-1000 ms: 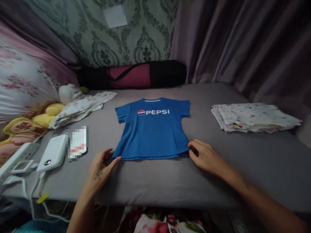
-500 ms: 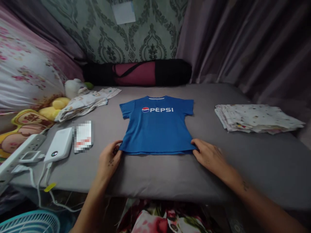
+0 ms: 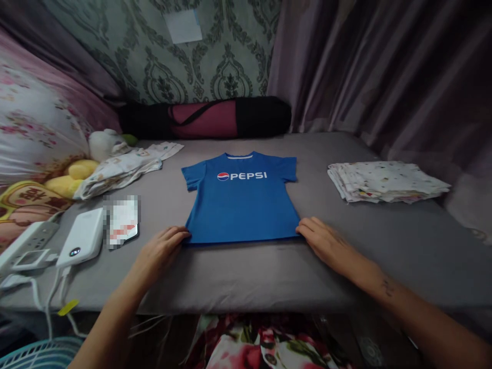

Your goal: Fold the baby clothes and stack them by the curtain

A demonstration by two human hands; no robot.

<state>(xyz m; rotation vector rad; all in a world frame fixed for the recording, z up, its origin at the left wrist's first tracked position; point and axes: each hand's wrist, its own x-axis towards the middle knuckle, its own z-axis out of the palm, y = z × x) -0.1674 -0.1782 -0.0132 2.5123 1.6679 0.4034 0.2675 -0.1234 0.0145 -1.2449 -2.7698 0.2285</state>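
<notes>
A blue T-shirt (image 3: 242, 210) with a PEPSI print lies spread flat on the grey sheet, its collar pointing away from me. At the hem's left corner, my left hand (image 3: 164, 248) is closed on the cloth, fingertips on top. My right hand (image 3: 322, 240) grips the opposite corner of the hem, its fingers bent over the edge. The thumbs of both hands are mostly hidden. Between the hands the hem runs nearly straight.
A stack of folded white printed cloths (image 3: 386, 182) is on the right. To the left lie another printed cloth (image 3: 123, 166), a white power bank (image 3: 82, 236), a power strip (image 3: 28, 243) and cables. A long black-and-maroon bag (image 3: 207, 119) lies along the wall.
The shirt's lower edge, which showed two layers, now looks like one even line. My left fingers have shifted over the top of the corner. The camera view has turned slightly right.
</notes>
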